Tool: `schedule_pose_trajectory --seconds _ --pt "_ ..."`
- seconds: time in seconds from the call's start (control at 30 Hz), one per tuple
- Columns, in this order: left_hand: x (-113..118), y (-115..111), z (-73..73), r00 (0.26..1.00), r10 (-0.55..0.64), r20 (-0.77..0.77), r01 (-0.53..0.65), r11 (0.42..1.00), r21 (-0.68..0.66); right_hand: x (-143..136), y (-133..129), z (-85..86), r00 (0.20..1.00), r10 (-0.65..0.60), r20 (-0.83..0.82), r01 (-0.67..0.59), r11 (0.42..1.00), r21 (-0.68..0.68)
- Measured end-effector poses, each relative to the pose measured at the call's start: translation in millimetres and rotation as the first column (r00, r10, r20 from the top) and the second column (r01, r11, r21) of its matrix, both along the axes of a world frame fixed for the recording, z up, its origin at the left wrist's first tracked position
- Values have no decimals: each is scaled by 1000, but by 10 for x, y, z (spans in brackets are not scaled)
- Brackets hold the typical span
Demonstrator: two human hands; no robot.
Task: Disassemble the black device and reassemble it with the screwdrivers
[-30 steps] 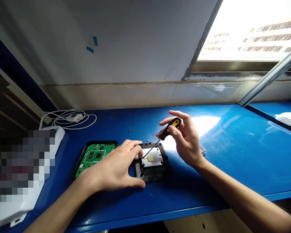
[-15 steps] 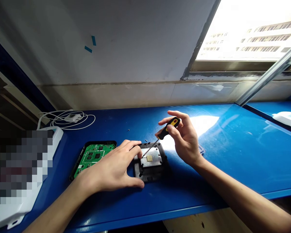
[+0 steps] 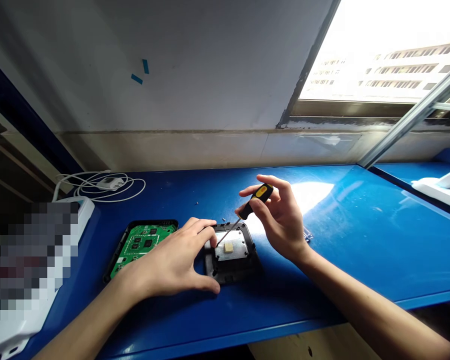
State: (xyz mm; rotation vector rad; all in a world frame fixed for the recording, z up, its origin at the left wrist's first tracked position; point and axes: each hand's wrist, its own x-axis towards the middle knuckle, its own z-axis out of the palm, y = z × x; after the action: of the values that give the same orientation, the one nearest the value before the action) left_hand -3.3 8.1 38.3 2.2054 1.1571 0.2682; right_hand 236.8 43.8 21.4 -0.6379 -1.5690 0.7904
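Observation:
My right hand (image 3: 281, 220) holds a black-and-yellow screwdriver (image 3: 259, 197) between thumb and fingers. Its thin shaft slants down to the left, and the tip meets the upper left corner of a metal plate (image 3: 238, 245). That plate, with a small pale pad (image 3: 228, 247) on it, lies in a black plastic cover (image 3: 225, 276). Gripping the cover from its left side, my left hand (image 3: 176, 255) has its thumb at the front edge and its fingers by the screwdriver tip. Partly behind this hand is a green circuit board (image 3: 135, 246) in a black casing.
Small screws (image 3: 224, 220) lie behind the cover. A white cable with an adapter (image 3: 110, 184) is coiled at the back left of the blue table (image 3: 360, 240). A white-edged, blurred-out object (image 3: 86, 207) stands at the left. Something small and clear (image 3: 307, 235) sits behind my right wrist.
The view has shifted slightly. The screwdriver handle has turned a little in my right hand, its tip staying at the same plate corner. My left hand keeps its hold.

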Motion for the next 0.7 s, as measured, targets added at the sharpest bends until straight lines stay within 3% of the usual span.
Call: schedule_pose_trajectory --seconds 0.23,0.43,0.57,0.7 --pt "1 4 -9 1000 18 13 -18 1000 -24 -69 -50 137 985 105 136 -123 984 130" --pt "1 10 -44 1000 6 20 -6 1000 -9 -170 -26 371 905 227 361 -290 948 129" --pt "-20 23 -78 999 -10 41 10 1000 15 -237 -46 440 860 300 412 -379 917 123" --pt "-18 16 -64 999 -6 46 5 1000 15 -290 -47 381 888 226 400 -329 920 211"
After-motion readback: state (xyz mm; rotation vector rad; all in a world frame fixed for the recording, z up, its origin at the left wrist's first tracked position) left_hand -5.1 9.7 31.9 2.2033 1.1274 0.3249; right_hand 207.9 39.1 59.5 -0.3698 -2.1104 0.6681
